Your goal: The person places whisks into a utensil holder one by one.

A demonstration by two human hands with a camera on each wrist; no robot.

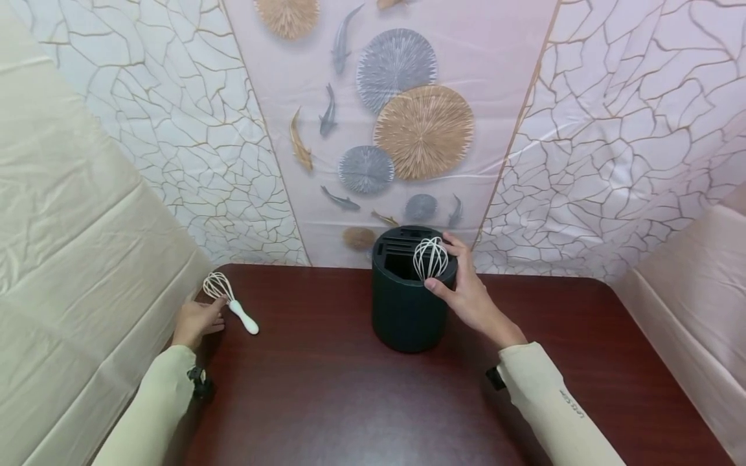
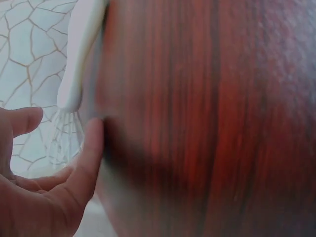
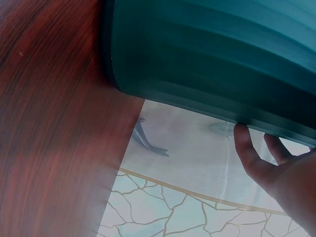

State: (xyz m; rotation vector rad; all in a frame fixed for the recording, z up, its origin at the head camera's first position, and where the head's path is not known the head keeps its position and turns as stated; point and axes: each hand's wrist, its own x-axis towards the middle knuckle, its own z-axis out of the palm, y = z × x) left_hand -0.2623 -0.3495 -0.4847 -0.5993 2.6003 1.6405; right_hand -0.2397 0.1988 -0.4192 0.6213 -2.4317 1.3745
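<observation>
A white whisk point(image 1: 242, 316) lies at the table's far left corner, wire loops toward the wall and handle pointing right and nearer. My left hand point(image 1: 199, 321) is at its wires; in the left wrist view the thumb and the fingers point(image 2: 89, 163) stand apart on either side of the whisk. A dark green round utensil holder point(image 1: 408, 317) stands upright at the back. Another whisk point(image 1: 430, 257) sits in its large opening, wire loops up, handle hidden inside. My right hand point(image 1: 469, 291) spans the holder's right rim, with fingers point(image 3: 249, 153) stretched against its side.
The holder's top has narrow slots point(image 1: 402, 244) behind the large opening. A dark red-brown wooden table point(image 1: 326, 401) lies beneath. Patterned cloth point(image 1: 583, 213) hangs along the back edge, and plain beige cloth point(image 1: 76, 272) drapes the left side.
</observation>
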